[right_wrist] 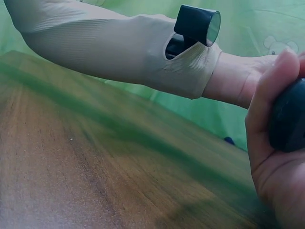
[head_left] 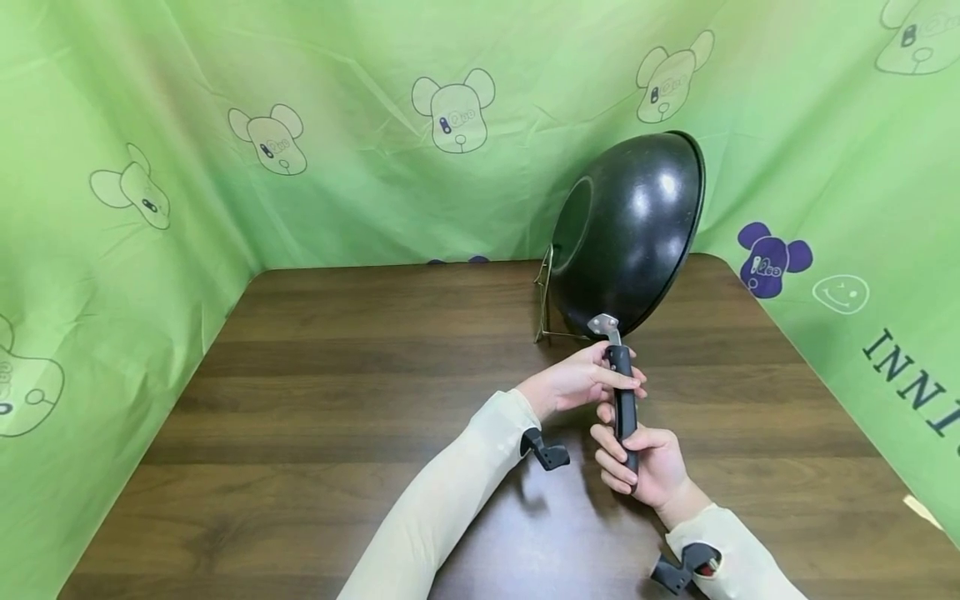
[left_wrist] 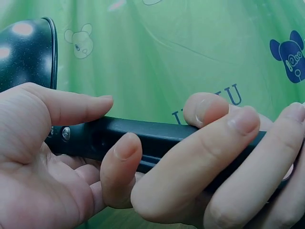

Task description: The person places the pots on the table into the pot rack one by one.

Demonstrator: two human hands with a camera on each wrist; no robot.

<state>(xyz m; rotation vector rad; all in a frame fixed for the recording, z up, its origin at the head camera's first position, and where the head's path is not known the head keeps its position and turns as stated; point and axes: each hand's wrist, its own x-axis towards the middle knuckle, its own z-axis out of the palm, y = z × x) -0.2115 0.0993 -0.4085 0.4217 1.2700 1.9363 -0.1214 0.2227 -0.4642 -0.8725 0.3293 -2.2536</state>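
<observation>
A black wok [head_left: 637,225] is tipped on its side at the back right, its dark rounded underside showing and its rim facing right. A metal bracket [head_left: 603,325] joins it to a long black handle [head_left: 624,400]. My left hand [head_left: 581,379] grips the handle close to the bracket, thumb laid along it in the left wrist view. Lower down, my right hand [head_left: 648,462] has its fingers curled round the handle's end. The butt of the handle [right_wrist: 288,119] shows in the right wrist view. A thin wire rack [head_left: 545,292] stands at the wok's left side, partly hidden behind it.
Both hands are over a dark wooden table [head_left: 337,400]. Green printed cloth [head_left: 360,167] hangs round its back and sides. Each sleeve has a black wrist mount, one on the left sleeve [head_left: 450,492] and one on the right sleeve [head_left: 738,558].
</observation>
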